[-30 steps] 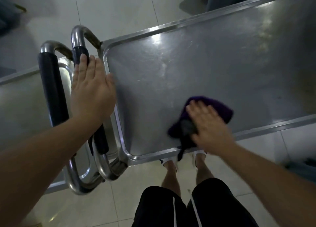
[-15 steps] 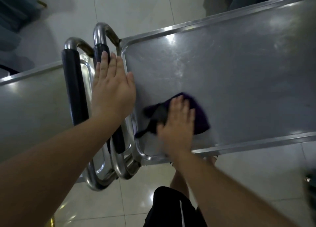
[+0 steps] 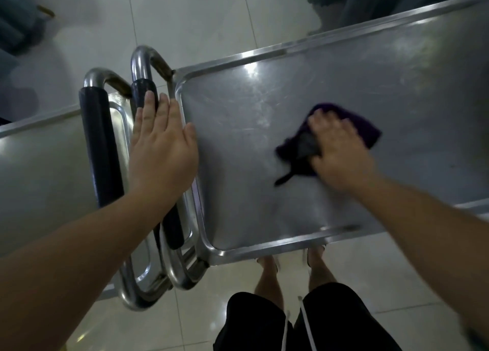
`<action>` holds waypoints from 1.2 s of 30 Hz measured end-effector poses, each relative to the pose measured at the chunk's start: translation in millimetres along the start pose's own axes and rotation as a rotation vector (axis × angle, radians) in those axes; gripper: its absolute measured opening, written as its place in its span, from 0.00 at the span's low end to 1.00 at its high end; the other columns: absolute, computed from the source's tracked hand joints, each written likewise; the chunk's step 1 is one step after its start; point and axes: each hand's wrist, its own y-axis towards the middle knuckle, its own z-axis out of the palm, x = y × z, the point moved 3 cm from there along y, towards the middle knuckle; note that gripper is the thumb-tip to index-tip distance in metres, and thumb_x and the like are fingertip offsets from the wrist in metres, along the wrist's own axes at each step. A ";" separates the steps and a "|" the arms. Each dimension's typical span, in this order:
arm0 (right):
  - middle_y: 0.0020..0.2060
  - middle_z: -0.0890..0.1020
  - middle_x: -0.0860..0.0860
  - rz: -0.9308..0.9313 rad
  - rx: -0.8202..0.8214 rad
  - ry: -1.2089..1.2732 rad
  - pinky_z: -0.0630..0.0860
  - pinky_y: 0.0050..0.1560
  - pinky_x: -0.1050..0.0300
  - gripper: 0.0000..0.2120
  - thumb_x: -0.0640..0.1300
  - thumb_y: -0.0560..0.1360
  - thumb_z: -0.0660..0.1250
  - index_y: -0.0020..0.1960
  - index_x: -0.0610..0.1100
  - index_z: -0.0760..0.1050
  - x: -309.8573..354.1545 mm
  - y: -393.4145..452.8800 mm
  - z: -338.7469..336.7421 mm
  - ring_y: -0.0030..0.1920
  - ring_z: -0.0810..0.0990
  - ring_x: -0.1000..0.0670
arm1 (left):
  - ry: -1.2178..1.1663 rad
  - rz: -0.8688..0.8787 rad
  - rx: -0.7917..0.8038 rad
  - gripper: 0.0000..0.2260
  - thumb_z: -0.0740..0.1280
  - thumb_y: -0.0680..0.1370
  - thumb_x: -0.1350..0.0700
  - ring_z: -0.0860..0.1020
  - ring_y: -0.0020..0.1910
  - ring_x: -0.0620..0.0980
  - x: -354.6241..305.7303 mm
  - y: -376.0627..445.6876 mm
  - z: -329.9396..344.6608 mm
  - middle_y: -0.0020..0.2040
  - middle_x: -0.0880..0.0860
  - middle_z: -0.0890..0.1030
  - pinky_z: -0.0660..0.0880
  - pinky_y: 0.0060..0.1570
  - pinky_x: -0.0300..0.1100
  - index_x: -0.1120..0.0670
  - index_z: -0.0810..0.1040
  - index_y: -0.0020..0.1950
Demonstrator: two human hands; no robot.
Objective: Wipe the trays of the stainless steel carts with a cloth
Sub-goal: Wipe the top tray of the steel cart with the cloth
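Near the bottom edge, black shorts (image 3: 254,321) hang above glossy pale floor tiles (image 3: 201,14). Two brushed stainless steel trays with rounded corners show: the right tray (image 3: 330,80) runs long from near left to far right; the left tray (image 3: 39,170) lies beside it. Two chrome tube handles with black foam sleeves (image 3: 99,149) stand between them. The left hand (image 3: 162,149) rests flat, fingers straight, on the right one. The right hand (image 3: 341,152), fingers spread, presses a crumpled dark purple cloth (image 3: 366,128) on the right tray's middle.
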 end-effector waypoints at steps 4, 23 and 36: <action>0.84 0.51 0.43 0.485 -0.048 -0.009 0.46 0.81 0.40 0.40 0.58 0.77 0.51 0.84 0.42 0.48 -84.5 19.7 -26.0 0.83 0.49 0.41 | -0.010 -0.009 -0.006 0.32 0.40 0.88 0.40 0.41 0.85 0.47 0.4 -0.3 -0.4 0.87 0.53 0.51 0.26 0.75 0.35 0.57 0.54 0.86; 0.84 0.49 0.49 -0.529 0.139 -0.102 0.40 0.82 0.45 0.39 0.60 0.81 0.54 0.85 0.46 0.44 219.3 36.0 50.9 0.83 0.44 0.48 | -0.070 -0.015 0.002 0.30 0.41 0.88 0.42 0.39 0.85 0.46 -0.4 -1.1 -0.6 0.88 0.52 0.47 0.33 0.80 0.42 0.55 0.50 0.87; 0.84 0.46 0.44 0.803 -0.097 0.065 0.45 0.81 0.39 0.41 0.61 0.79 0.50 0.84 0.41 0.44 -67.3 96.5 -33.8 0.83 0.45 0.42 | -0.127 -0.032 0.022 0.30 0.40 0.88 0.41 0.37 0.84 0.41 0.1 -2.9 -2.5 0.87 0.49 0.45 0.30 0.78 0.36 0.54 0.48 0.87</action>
